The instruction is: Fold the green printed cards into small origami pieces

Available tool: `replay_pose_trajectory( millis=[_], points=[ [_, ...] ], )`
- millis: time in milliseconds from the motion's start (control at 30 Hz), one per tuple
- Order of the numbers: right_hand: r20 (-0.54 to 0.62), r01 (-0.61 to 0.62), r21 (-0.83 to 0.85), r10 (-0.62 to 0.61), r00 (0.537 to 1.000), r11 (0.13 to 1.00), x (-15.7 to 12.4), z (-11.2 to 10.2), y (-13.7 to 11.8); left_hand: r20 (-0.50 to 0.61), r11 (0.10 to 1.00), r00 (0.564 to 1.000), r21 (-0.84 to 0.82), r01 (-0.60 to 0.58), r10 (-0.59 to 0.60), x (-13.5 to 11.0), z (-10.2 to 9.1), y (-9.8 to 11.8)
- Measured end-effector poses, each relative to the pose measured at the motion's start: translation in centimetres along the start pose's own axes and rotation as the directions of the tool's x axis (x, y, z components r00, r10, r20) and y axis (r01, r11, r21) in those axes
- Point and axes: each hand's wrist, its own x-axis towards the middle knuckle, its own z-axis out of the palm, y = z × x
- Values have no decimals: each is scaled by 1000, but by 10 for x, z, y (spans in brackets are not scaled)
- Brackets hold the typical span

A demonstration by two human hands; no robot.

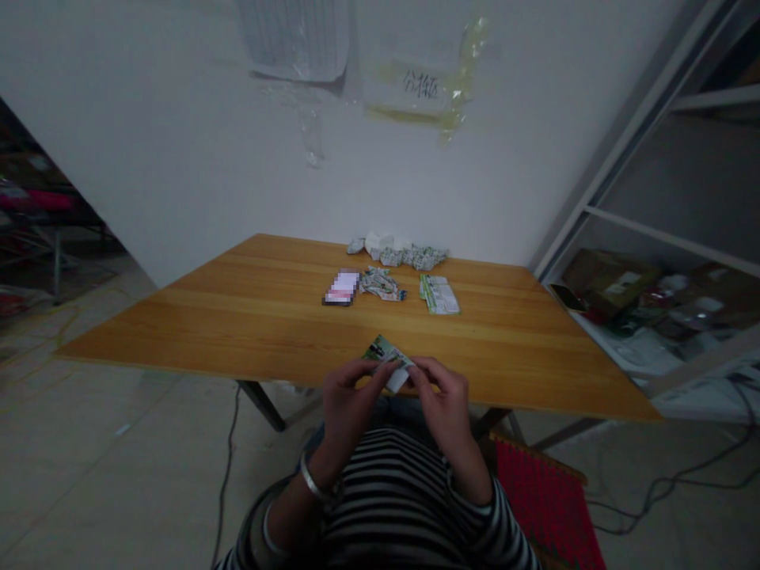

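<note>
Just above the table's front edge, my left hand (355, 392) and my right hand (438, 389) pinch a small folded piece of printed paper (389, 356) between them. Its upper part is green and dark with print, and a white part shows below the fingers. My left hand grips its left side, my right hand its right side. Farther back on the wooden table (285, 340) lie a crumpled printed paper (381, 283) and a phone (343, 287) with a blurred screen. A flat green-and-white printed paper (439, 294) rests to their right.
Several crumpled paper balls (409, 253) line the table's back edge by the wall. A cabinet with a cardboard box (617, 277) stands at the right. A red woven stool (543, 499) is beside me, and cables (653, 503) run over the floor.
</note>
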Motion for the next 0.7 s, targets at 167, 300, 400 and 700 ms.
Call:
replay_pose_trajectory(
  millis=[167,300,400,700],
  points=[
    [-32,99,-89,-102,994,991,-2,-2,-2,18,999,999,-27,30,-30,1,1,-1],
    [-101,35,-4,-35,994,999,-4,6,-5,3,997,999,-50,52,-52,-1,3,-1],
    [-110,34,7,-33,993,999,-5,9,-6,-18,992,996,-86,89,-91,-2,4,2],
    [204,253,-359,-189,960,898,-1,-6,-10,4,958,973,-177,227,-230,4,5,11]
  ],
)
